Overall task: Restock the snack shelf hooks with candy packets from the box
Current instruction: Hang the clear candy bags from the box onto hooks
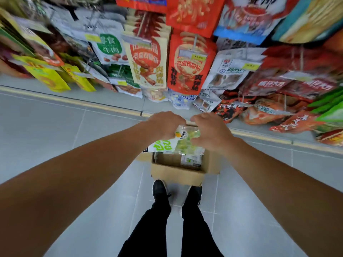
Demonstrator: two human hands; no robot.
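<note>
So I'm gripping a green candy packet (182, 139) mid-frame with my left hand (164, 124) curling round its left edge and my right hand (210, 130) clutching its right side, hovering over the open cardboard box (176, 172) by my shoes (159, 190), snack hooks (194, 39) hanging up top.

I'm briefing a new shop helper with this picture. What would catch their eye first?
First, the wall of bright snack bags hanging on hooks across the top, red and cream ones in the middle. Next, the two bare arms reaching to the centre, where the left hand and right hand hold green candy packets above an open cardboard box on the grey floor, in front of the person's black shoes.
</note>
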